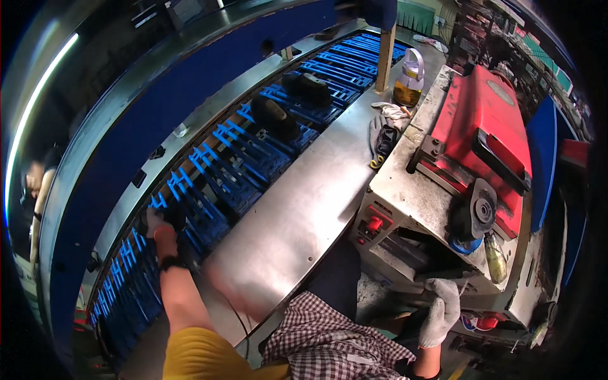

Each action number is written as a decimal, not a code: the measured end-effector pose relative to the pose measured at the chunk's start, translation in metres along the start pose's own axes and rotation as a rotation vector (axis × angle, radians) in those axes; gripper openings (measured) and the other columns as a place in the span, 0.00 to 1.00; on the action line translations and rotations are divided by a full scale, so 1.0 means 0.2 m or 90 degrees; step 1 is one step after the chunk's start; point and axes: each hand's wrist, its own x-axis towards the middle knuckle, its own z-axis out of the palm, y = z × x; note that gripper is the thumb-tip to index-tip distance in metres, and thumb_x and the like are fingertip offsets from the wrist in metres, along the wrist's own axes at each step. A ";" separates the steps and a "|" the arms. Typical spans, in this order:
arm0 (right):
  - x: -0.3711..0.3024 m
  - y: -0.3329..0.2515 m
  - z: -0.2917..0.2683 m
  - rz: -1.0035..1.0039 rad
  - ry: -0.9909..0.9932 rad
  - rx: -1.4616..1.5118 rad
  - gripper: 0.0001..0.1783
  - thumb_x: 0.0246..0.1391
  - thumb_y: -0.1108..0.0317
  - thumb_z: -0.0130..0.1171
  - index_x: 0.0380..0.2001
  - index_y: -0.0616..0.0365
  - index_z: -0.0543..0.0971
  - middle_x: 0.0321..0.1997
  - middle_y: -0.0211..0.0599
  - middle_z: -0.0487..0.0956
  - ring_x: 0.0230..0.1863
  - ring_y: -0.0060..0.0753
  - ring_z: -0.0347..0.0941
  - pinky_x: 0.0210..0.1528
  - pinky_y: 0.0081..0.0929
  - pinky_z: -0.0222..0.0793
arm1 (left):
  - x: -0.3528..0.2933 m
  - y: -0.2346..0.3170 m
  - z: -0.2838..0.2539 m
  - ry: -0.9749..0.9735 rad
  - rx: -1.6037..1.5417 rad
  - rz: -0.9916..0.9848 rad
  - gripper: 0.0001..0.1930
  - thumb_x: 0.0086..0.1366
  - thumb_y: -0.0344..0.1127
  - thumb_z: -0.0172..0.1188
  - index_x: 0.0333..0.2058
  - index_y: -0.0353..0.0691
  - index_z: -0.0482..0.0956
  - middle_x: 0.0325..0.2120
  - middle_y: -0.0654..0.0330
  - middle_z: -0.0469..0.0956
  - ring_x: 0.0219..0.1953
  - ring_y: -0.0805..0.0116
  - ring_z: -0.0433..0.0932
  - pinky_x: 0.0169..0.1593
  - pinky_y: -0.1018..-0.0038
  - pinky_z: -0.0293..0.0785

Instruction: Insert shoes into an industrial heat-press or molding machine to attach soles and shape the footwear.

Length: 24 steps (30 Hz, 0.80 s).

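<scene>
My left hand [159,225] reaches out over the blue slatted rack conveyor [218,180], at the ends of the slats. A dark shape lies beside it, and its fingers are too small and shaded to read. Low on the right, my right hand [441,311] wears a white knit glove and is raised in front of the machine bench. Its fingers are curled, with a thin light piece near the fingertips that I cannot make out. Farther along the conveyor sit two dark shoe-like pieces, a nearer one [275,117] and a farther one [310,88].
A bare metal ledge [297,199] runs between me and the conveyor. On my right stands a worn bench with a red machine cover [481,126], a red switch [375,223] and a black disc-like part [482,209]. Gloves [383,136] and a handled jar [408,82] lie beyond.
</scene>
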 end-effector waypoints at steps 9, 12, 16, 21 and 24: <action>0.02 -0.09 0.11 0.164 -0.194 0.190 0.24 0.66 0.60 0.55 0.55 0.69 0.81 0.49 0.46 0.85 0.45 0.34 0.80 0.49 0.30 0.75 | -1.11 0.02 -0.42 -0.645 -0.282 -0.373 0.36 0.59 0.53 0.60 0.63 0.38 0.76 0.58 0.42 0.79 0.57 0.38 0.80 0.62 0.40 0.75; 0.10 -0.19 0.29 0.262 -0.324 0.373 0.32 0.69 0.57 0.58 0.68 0.70 0.72 0.59 0.50 0.82 0.57 0.39 0.80 0.58 0.34 0.77 | -1.50 -0.04 -0.41 -0.948 -0.225 -0.311 0.43 0.58 0.50 0.60 0.70 0.33 0.66 0.60 0.36 0.75 0.62 0.35 0.75 0.66 0.41 0.72; 0.10 -0.23 0.46 0.269 -0.414 0.511 0.57 0.64 0.41 0.63 0.80 0.62 0.46 0.81 0.55 0.56 0.77 0.50 0.60 0.74 0.42 0.62 | -1.93 -0.24 -0.44 -0.966 -0.163 -0.227 0.46 0.53 0.42 0.59 0.71 0.32 0.61 0.62 0.40 0.73 0.63 0.41 0.75 0.69 0.49 0.70; -0.06 -0.24 0.37 0.295 -0.208 0.659 0.61 0.62 0.39 0.63 0.82 0.56 0.40 0.86 0.42 0.47 0.84 0.36 0.45 0.82 0.37 0.43 | -2.69 -0.07 -0.63 -1.285 -0.149 0.206 0.60 0.57 0.45 0.74 0.77 0.27 0.43 0.73 0.42 0.57 0.74 0.52 0.61 0.74 0.60 0.61; -0.12 -0.22 0.14 0.304 -0.154 0.785 0.60 0.58 0.41 0.68 0.80 0.55 0.48 0.82 0.43 0.57 0.79 0.45 0.57 0.80 0.47 0.52 | -2.82 -0.07 -0.60 -1.361 -0.131 0.267 0.62 0.65 0.60 0.69 0.77 0.28 0.37 0.75 0.37 0.51 0.78 0.45 0.53 0.77 0.55 0.51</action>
